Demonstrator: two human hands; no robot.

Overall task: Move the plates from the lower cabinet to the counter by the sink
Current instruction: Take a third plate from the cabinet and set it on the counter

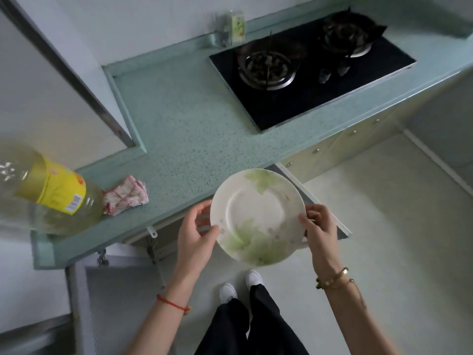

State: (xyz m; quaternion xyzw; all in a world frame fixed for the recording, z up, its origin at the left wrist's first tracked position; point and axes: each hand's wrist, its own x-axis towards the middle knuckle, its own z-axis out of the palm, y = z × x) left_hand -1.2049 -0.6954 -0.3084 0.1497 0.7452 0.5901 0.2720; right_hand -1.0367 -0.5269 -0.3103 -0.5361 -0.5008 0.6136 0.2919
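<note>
Both forearms reach forward, left grip [197,234] and right grip [318,228] curled, thumbs on top.

The light is soft, even and rather dim with a cool grey-green cast, and its source cannot be told; shadows are weak, with a dull shade under the counter [192,129] overhang at lower left. The plate [256,211], left hand [197,234] and right hand [317,226] in the lower middle are brightest and sharpest, while the glass [225,29] at top centre and the hob [332,80] are smeared by blur, its metal rings giving a dull sheen. Wide-angle distortion bows straight edges toward the corners, and the bottle [51,190] at the left edge is stretched and out of focus, with small white glints.
</note>
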